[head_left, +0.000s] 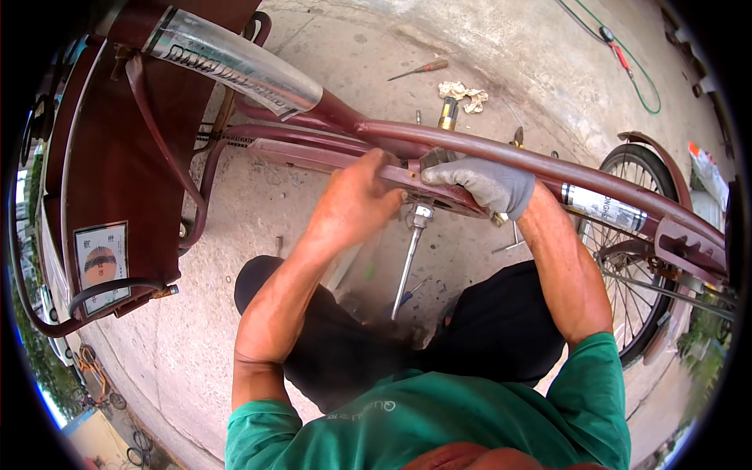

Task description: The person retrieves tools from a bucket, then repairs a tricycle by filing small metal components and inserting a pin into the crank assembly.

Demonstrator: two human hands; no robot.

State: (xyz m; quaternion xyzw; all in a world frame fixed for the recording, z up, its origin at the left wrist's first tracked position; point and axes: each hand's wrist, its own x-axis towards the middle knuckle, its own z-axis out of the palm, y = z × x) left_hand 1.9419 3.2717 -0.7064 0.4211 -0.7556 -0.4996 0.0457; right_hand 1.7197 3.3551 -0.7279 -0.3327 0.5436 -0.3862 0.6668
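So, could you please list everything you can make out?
cycle frame: one, maroon, across middle
cargo box: one, maroon, left
front wheel: one, black-tyred, right
chain guard: one, maroon, at the hands
crank arm, apparently: one, chrome, below guard
screwdriver: one, brown-handled, ground, top middle
rag or paper clump: one, cream, near screwdriver
metal cylinder: one, brassy and dark, beside clump
hose: one, green, upper right
inflator: one, red-handled, along hose
T-handled tool: one, silver, right of crank
bicycle, apparently: one, orange, lower left
T-shirt: one, green, bottom
trousers: one pair, black, lower middle
left hand: one, bare, at guard
right hand: one, grey-gloved, at guard

2 hands (356, 196) (492, 182) — close together, curled
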